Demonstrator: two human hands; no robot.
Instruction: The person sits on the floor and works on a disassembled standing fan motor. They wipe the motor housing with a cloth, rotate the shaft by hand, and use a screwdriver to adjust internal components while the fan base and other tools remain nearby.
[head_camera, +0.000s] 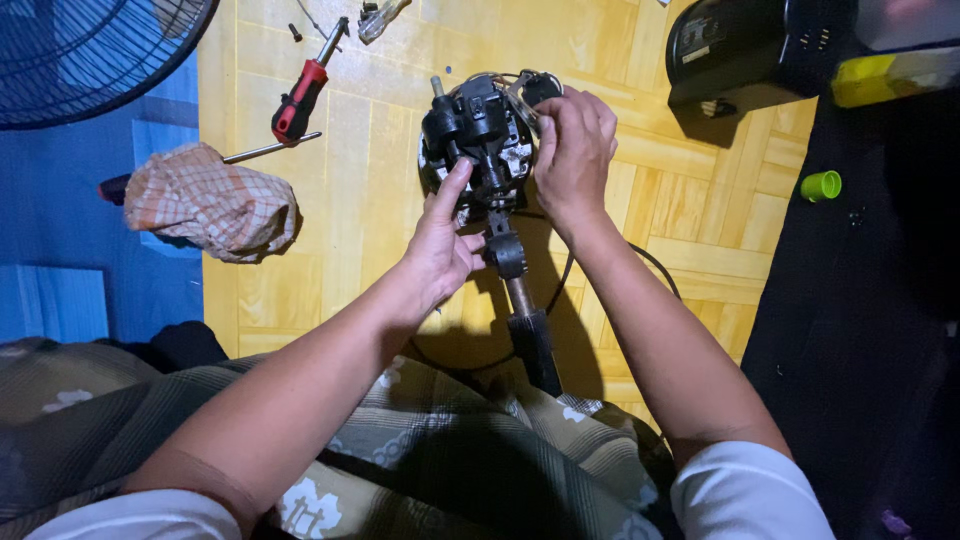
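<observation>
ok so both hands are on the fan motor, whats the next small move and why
Probably keep the left hand bracing the fan motor from below while the right hand works the wires and small part at its upper right edge. The motor stands on its pole with nothing else steadying it, and the red screwdriver lies out of immediate reach on the floor.

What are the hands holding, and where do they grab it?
The fan motor: left hand grips its lower side, thumb up; right hand holds its upper right edge.
</observation>
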